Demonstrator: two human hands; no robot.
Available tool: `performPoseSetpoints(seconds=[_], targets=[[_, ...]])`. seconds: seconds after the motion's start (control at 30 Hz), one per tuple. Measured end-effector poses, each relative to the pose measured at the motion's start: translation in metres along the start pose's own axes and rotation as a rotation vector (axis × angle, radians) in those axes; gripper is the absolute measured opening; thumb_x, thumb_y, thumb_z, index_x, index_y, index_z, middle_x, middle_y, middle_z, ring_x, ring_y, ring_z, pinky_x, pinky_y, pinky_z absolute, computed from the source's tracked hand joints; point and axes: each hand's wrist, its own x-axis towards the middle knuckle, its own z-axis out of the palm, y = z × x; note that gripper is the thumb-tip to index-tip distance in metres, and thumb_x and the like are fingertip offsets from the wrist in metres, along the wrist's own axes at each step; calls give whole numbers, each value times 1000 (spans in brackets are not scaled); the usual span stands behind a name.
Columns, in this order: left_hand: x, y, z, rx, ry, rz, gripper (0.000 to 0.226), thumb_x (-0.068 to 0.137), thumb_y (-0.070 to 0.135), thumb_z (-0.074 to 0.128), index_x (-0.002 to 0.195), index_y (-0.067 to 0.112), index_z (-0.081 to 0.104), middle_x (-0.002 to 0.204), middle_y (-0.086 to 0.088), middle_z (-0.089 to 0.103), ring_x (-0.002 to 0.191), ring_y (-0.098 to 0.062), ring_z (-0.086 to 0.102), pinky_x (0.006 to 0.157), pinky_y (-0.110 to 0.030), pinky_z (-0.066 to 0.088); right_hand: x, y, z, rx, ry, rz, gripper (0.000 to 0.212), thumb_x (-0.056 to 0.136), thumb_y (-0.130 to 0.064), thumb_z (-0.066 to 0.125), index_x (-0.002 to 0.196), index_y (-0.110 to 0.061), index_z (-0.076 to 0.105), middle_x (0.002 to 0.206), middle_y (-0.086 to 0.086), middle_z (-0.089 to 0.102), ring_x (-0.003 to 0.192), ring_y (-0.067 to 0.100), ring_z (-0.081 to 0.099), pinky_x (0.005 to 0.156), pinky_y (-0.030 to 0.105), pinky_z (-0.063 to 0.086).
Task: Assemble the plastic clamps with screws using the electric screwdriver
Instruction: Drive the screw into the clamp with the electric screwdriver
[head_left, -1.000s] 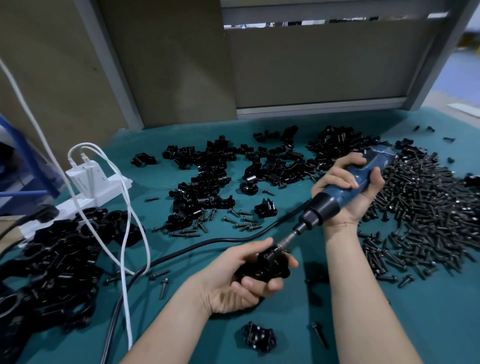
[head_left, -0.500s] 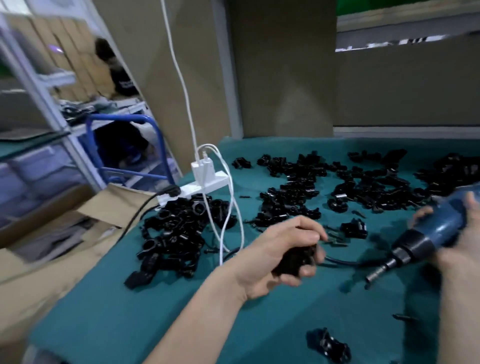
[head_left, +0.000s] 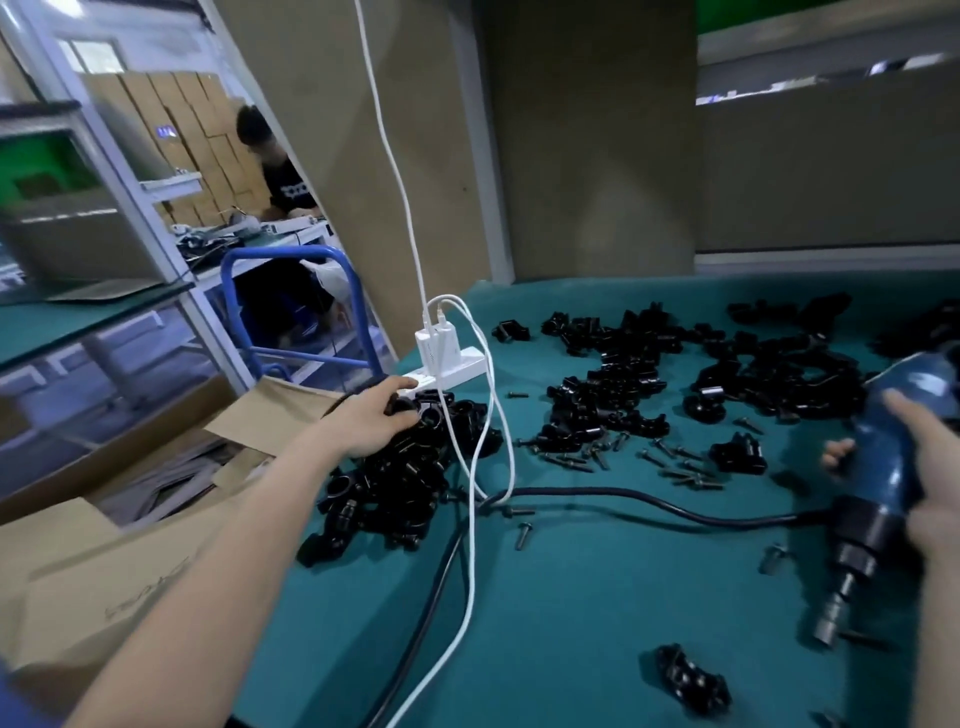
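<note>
The left hand (head_left: 371, 418) reaches to the table's left edge, where its thumb and curled fingers close on a black plastic clamp (head_left: 427, 410) at the top of a pile (head_left: 395, 488) of like clamps: glossy, knobbly pieces with round bores. The pile lies just beside a white power strip (head_left: 460, 364), smooth and oblong, which carries a boxy white charger (head_left: 434, 340). Two thin white cables (head_left: 475, 467) loop from the charger across the pile and off the near edge.

At the right edge the right hand (head_left: 932, 501) grasps the screwdriver (head_left: 878, 457), tip pointing down. It has a rounded blue barrel, a ribbed black collar and a dull metal bit. A thick black rubber cord (head_left: 623, 501) runs from it, curving over the table to the near edge.

More clamps (head_left: 613, 405) spread in a loose heap across the middle and far side. Short dark screws (head_left: 597, 457) lie scattered in front of them, and one clamp (head_left: 691, 675) sits alone near the front. The table (head_left: 597, 597) has a matte teal cover.

Left of it stands an open cardboard box (head_left: 104, 571); the faint mark on its flap is too blurred to read. Beyond are a blue tube handle (head_left: 291, 257) and a person (head_left: 280, 171) in a black shirt whose white lettering cannot be read.
</note>
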Motion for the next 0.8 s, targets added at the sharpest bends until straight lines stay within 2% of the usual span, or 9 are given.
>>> performPoseSetpoints(seconds=[0.1,0.17,0.3,0.37,0.4,0.47,0.6,0.7,0.8], targets=[[2,3,1,44,-75,-28,49,98,40,51,145,36,35,143,-6,48,126,-25,48,107,-34,36,-6,-9,1,-133,54,-13,44,76,-46,74,105,-17,56,74,5,67,53,17,68,53,31,59],[0,11,1,-3,19,-33,50,99,31,51,147,27,36,147,-9,44,131,-27,44,106,-30,32,-11,-10,6,-230,107,-56,38,75,-38,79,99,-15,61,88,9,67,56,21,67,48,30,56],[-16,57,-4,-198,811,145,48,94,10,55,141,13,42,149,-16,29,138,-28,28,111,-22,19,-12,-7,11,-545,232,-108,62,67,-36,86,115,-3,64,108,17,66,88,35,66,82,51,54],[-13,94,-4,-239,966,373,41,90,4,55,130,11,49,139,-11,39,131,-22,37,111,-21,24,-15,-9,13,-623,257,-139,69,69,-36,85,126,-6,59,118,18,64,101,38,63,90,56,51],[-5,115,0,-261,919,481,37,89,1,55,124,10,53,131,-8,47,124,-19,45,109,-24,33,-17,-11,15,-657,282,-165,71,70,-36,84,129,-10,56,122,18,61,106,38,60,91,55,50],[24,155,14,-294,636,563,30,91,0,51,117,12,58,114,-1,60,105,-14,58,95,-23,46,-19,-14,17,-744,342,-215,69,71,-37,84,129,-16,51,124,18,57,110,39,55,87,50,49],[116,204,63,-65,3,244,43,97,9,43,139,17,42,113,-8,57,65,-15,54,50,-21,44,-16,-16,15,-904,395,-258,59,78,-34,79,125,-7,54,125,22,56,110,39,54,83,42,43],[166,205,98,5,-83,61,50,96,8,45,144,11,31,125,-20,52,80,-25,58,59,-30,43,-14,-18,13,-910,380,-274,57,81,-27,77,128,-8,53,133,20,49,110,39,54,86,42,44],[197,193,117,-16,-51,81,34,92,7,55,126,13,52,128,-16,56,103,-31,58,80,-31,44,-15,-17,8,-871,316,-258,58,80,-28,77,130,-14,51,132,16,51,109,35,55,82,38,43]])
